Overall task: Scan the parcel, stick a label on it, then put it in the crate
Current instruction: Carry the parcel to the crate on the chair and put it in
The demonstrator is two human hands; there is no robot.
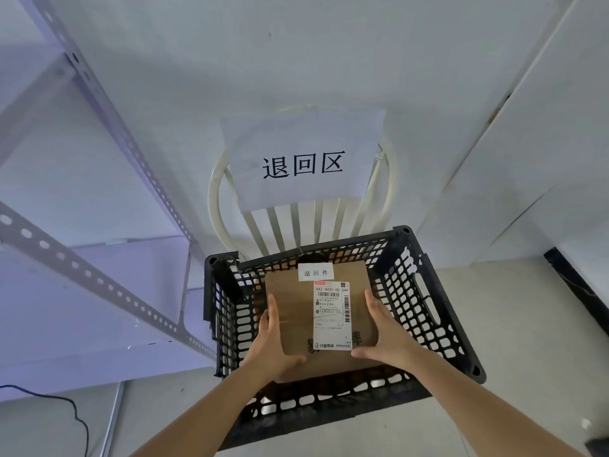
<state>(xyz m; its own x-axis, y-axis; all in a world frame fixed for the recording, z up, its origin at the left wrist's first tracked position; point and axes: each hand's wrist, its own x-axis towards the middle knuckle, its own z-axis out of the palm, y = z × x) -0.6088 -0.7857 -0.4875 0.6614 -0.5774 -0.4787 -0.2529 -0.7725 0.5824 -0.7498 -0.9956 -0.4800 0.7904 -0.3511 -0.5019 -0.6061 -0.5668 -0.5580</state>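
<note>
A: Parcel (pixel 296 321), where is it now?

B: Inside the black crate (pixel 425 311), at about 6 o'clock in the view, flat with its printed side up. The left hand (pixel 268 341) grips its 9 o'clock edge, the right hand (pixel 387 331) its 3 o'clock edge, both closed on the box, likely to lower it level.

A: Any writing?

B: A small white label (pixel 315 272) at its 12 o'clock edge reads "退回件". The shipping slip (pixel 331 315) below shows "642 H431-00 049" and barcodes. At 12 o'clock, a paper sign (pixel 303 159) on the chair (pixel 217 192) says "退回区".
</note>
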